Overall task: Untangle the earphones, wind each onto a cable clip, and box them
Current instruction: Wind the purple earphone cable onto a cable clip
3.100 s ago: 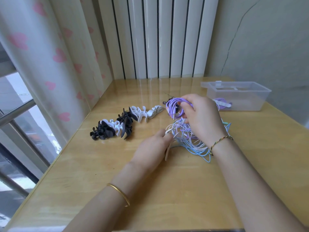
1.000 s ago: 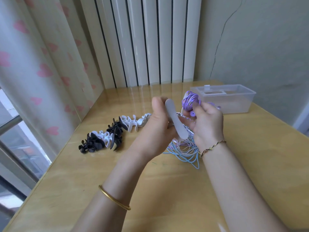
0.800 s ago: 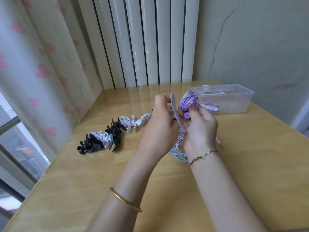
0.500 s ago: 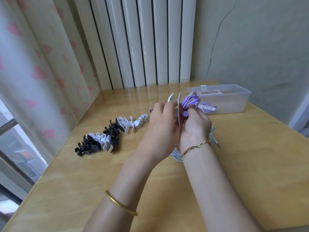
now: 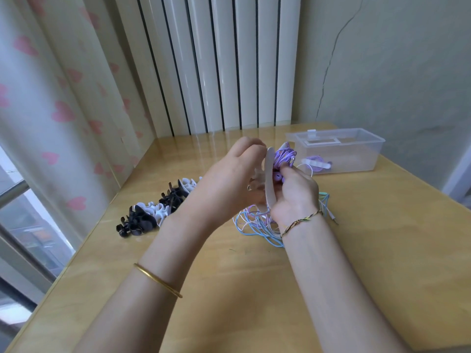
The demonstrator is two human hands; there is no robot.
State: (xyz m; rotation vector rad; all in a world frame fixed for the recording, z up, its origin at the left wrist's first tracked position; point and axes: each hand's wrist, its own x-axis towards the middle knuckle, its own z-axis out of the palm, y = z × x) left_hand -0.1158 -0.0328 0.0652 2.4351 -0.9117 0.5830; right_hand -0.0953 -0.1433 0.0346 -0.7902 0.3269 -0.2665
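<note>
Raised above the table, my left hand (image 5: 229, 182) grips a pale grey cable clip (image 5: 269, 182) that stands on edge between both hands. My right hand (image 5: 295, 194) holds a coiled purple earphone (image 5: 284, 156) against the clip's right side, one purple earbud showing by its fingertips. Below the hands, a tangle of blue, white and purple earphone cables (image 5: 257, 222) lies on the table. A clear plastic box (image 5: 356, 151) stands at the back right; a purple earphone wound on a white clip (image 5: 317, 164) shows at its front wall.
A row of black and white cable clips (image 5: 158, 210) lies left of the hands near the table's left edge. A curtain hangs at the left, a ribbed white panel and a cracked wall stand behind. A loose jack plug (image 5: 334, 217) lies right of my wrist.
My left hand picked the grey clip off the table and lifted it. My right hand brought the purple coil up against it; the clip has turned edge-on between both hands.
</note>
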